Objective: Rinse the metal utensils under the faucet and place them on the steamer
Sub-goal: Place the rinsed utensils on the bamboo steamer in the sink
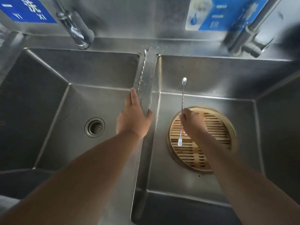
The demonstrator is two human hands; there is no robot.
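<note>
Both forearms reach in from the near edge. Right hand [191, 122] pinches a bar spoon [183, 101] mid-shaft, bowl far, fork end near, just above the steamer [227, 125] in the right basin. Placing step, I judge; next it must lower and let go. Left hand [133, 117] lies flat, fingers loose, on the divider [146, 75], gripping nothing.
</note>
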